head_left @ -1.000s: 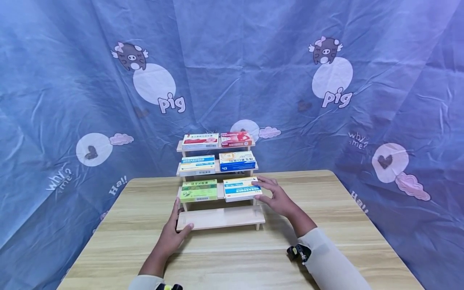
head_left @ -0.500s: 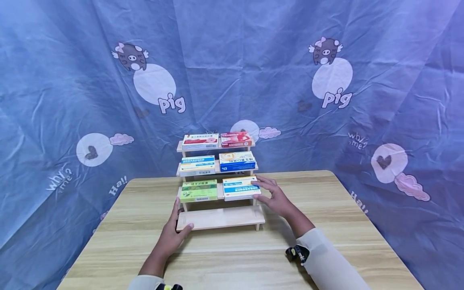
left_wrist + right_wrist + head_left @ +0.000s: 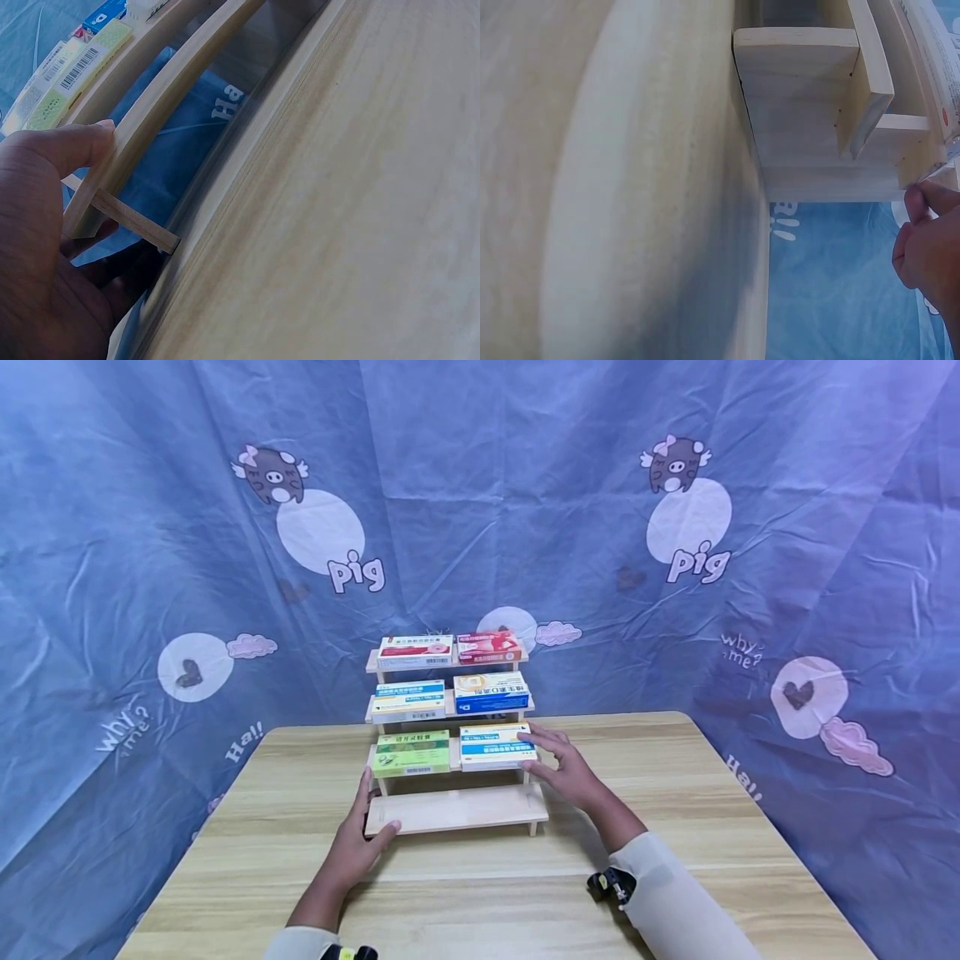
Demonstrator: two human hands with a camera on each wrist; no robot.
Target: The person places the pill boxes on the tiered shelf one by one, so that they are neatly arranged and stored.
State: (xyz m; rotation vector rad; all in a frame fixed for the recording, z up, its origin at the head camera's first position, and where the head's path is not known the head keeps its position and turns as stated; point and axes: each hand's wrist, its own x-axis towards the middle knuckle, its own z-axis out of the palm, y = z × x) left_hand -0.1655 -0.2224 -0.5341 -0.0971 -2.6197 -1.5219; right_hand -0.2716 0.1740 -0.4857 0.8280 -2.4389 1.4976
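A small wooden tiered stand [image 3: 457, 810] stands on the table, with medicine boxes on its three upper steps and a bare lowest step. My left hand [image 3: 354, 847] grips the left end of that lowest step; in the left wrist view the thumb [image 3: 90, 142] lies on its edge and the other fingers reach beneath. On the step above, my right hand [image 3: 573, 775] holds the right end of a white-and-blue medicine box [image 3: 491, 749], thumb at its front corner and fingers toward the back. Left of that box lies a green medicine box [image 3: 412, 754], a narrow gap between them.
The middle step carries another white-and-blue box [image 3: 408, 700] and a blue-and-white box [image 3: 491, 692]. Up top are a white-and-red box [image 3: 415, 651] and a pink-red box [image 3: 489, 647]. A blue printed curtain [image 3: 480, 527] hangs behind the wooden table [image 3: 675, 827].
My right hand has moved slightly left, and the white-and-blue medicine box has shifted left with it, closer to the green one. My left hand stays in place on the stand.
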